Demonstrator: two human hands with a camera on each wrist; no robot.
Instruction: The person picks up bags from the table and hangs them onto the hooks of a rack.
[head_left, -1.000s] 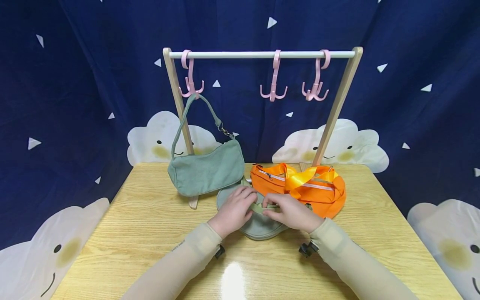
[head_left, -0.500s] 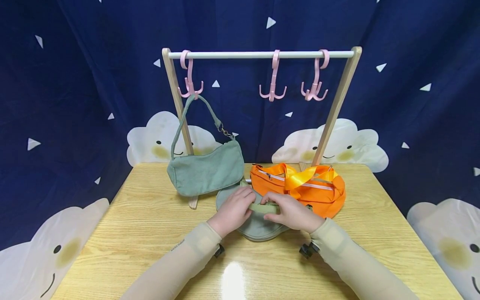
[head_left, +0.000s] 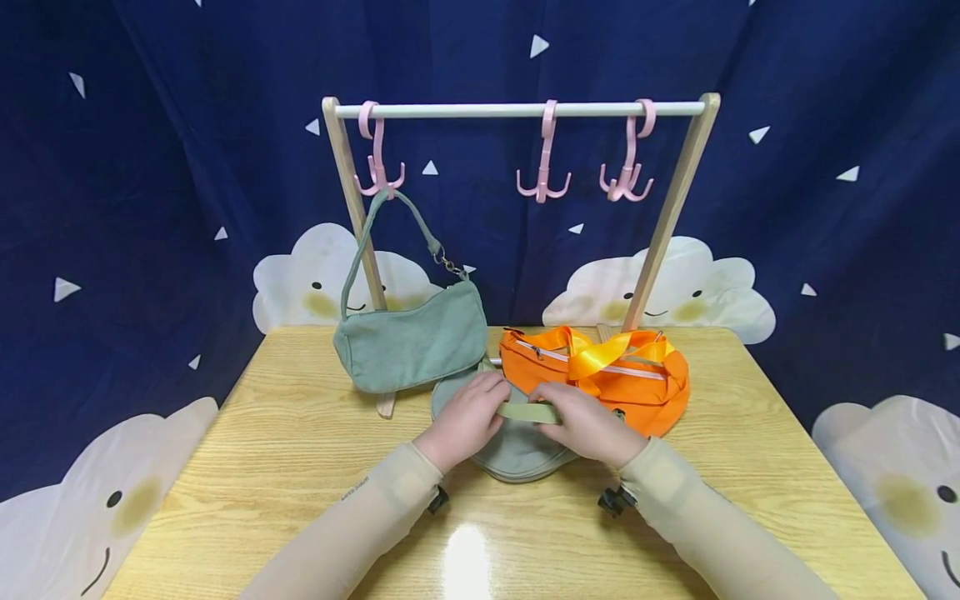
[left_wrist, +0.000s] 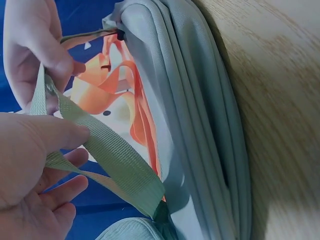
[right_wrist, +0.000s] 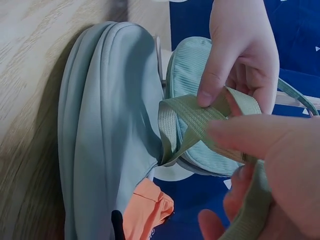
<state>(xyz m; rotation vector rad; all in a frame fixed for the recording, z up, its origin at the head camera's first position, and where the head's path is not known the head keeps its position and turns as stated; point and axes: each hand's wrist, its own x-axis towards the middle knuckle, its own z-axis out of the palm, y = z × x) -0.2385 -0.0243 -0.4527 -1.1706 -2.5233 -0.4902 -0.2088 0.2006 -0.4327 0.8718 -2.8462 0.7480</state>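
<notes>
- Wooden table (head_left: 540, 542) under left hand (head_left: 465, 416) and right hand (head_left: 588, 423), blue curtain (head_left: 465, 50) beyond
- Both pinch the green strap (head_left: 528, 412) between them
- Grey bag (head_left: 517, 458) rests just beneath them
- Teal bag (head_left: 416, 343) beyond the left, orange bag (head_left: 647, 404) beyond the right

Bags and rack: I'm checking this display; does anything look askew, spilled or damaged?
The green bag hanging from the leftmost pink hook looks askew: in the head view its right end sits higher than its left. Nothing looks spilled or damaged, including the strap in the hands.
</notes>
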